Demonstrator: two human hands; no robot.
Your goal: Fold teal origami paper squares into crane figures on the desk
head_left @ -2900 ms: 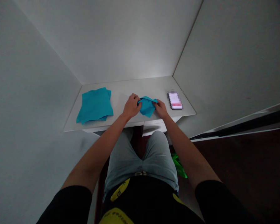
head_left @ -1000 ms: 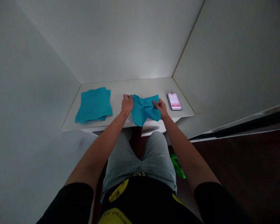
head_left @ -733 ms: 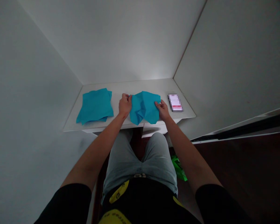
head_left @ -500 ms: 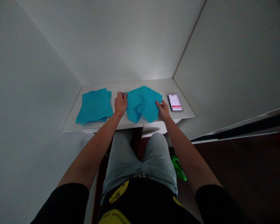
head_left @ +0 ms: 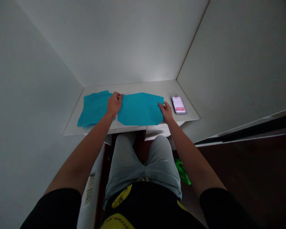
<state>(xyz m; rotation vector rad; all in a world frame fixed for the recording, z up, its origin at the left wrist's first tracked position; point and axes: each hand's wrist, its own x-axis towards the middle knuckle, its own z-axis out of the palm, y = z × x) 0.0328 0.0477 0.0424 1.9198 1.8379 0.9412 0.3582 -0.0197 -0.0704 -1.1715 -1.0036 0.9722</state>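
A turquoise cloth (head_left: pixel 140 109) is stretched nearly flat between my hands, above or on the white desk; I cannot tell whether it touches the top. My left hand (head_left: pixel 115 103) pinches its upper left corner. At the right edge, my right hand (head_left: pixel 166 111) grips the cloth between thumb and fingers. Several more turquoise cloths lie in a loose, uneven pile (head_left: pixel 94 109) to the left, partly hidden behind my left hand and wrist.
A phone (head_left: pixel 179 105) with a lit, blurred screen lies at the right of the desk (head_left: pixel 133 87). Walls close in the back and left, with a white panel on the right. A green bag (head_left: pixel 182 171) is on the floor by my leg.
My left hand has moved left, pulling the crumpled cloth out wide and flat. It now overlaps the pile's right side. My right hand has barely moved.
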